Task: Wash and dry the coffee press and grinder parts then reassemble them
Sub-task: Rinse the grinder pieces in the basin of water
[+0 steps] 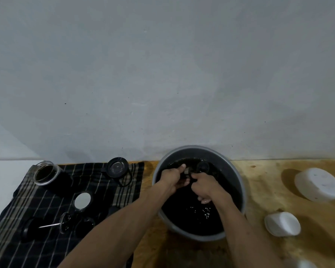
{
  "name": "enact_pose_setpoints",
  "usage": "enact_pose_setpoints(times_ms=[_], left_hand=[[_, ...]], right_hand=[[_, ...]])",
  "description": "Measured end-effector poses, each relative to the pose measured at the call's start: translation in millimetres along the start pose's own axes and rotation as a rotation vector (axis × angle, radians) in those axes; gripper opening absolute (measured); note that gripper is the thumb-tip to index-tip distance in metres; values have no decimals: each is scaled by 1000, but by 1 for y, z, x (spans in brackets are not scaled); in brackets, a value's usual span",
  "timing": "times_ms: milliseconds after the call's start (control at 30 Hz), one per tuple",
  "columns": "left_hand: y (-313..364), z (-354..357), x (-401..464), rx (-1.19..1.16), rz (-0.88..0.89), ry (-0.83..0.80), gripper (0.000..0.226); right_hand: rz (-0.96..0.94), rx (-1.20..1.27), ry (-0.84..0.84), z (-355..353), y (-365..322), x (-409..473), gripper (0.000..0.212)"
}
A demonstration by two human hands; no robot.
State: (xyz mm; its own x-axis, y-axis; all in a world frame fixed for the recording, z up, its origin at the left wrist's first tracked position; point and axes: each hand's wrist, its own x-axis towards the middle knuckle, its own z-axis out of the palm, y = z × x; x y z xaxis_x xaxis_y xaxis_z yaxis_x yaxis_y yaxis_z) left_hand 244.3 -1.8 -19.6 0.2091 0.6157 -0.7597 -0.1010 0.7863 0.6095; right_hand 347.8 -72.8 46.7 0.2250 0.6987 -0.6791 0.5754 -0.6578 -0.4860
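Note:
Both of my hands are inside a round grey basin (238,176) of dark water. My left hand (172,177) and my right hand (202,187) grip one small dark part with a metal end (188,171); which part it is I cannot tell. A round black piece (203,166) sits in the water just behind my right hand. On a dark striped cloth (37,206) to the left lie a glass jar (45,173), the black press frame with handle (118,168), a round lid with a pale centre (82,200) and the plunger with its rod (56,225).
The basin stands on a wooden counter (269,200) against a grey wall. Two white upturned containers (318,184) (282,224) sit to the right of the basin, and a third white shape (306,265) shows at the bottom edge.

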Motion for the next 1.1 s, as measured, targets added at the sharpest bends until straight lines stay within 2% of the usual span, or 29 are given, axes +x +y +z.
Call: enact_pose_setpoints(times_ms=[67,100,200,233,367,500,567,633,700,833,900,933,1000,1033,1100], left_hand=[[-4,-2,-3,1,40,8,27],[-6,-4,-4,2,46,-9,27],[1,-3,-11,-2,60,-68,28],[4,-2,-11,4,70,-65,27],[14,0,-15,-23,101,-18,23],[10,-3,-18,9,199,-51,16],[8,-3,-18,150,316,-50,20],[9,-4,-19,413,484,-8,25],[11,-3,-26,627,676,0,27],[15,-1,-41,781,915,-112,45],[16,-3,-46,793,968,-163,56],[17,-4,-47,789,987,-182,60],[16,-6,-52,770,988,-207,63],[15,-7,-54,748,974,-207,64],[15,-7,-56,702,931,-204,67]], right_hand=[[83,241,-100,-2,-3,1,34],[106,378,-154,-7,-2,1,33],[94,818,-235,-22,6,1,51],[95,857,-223,-22,8,1,54],[90,717,-186,-6,2,-3,54],[105,937,-207,-13,12,-2,53],[154,1025,-149,-16,20,0,47],[187,1016,-80,-15,24,2,36],[185,904,-30,-15,25,-2,26],[148,716,156,-17,26,-7,23],[88,653,272,-16,29,-8,32],[48,622,318,-15,32,-8,43],[-31,544,309,-11,33,-14,61],[-60,521,279,-7,33,-18,62],[-90,550,272,-1,33,-21,42]])
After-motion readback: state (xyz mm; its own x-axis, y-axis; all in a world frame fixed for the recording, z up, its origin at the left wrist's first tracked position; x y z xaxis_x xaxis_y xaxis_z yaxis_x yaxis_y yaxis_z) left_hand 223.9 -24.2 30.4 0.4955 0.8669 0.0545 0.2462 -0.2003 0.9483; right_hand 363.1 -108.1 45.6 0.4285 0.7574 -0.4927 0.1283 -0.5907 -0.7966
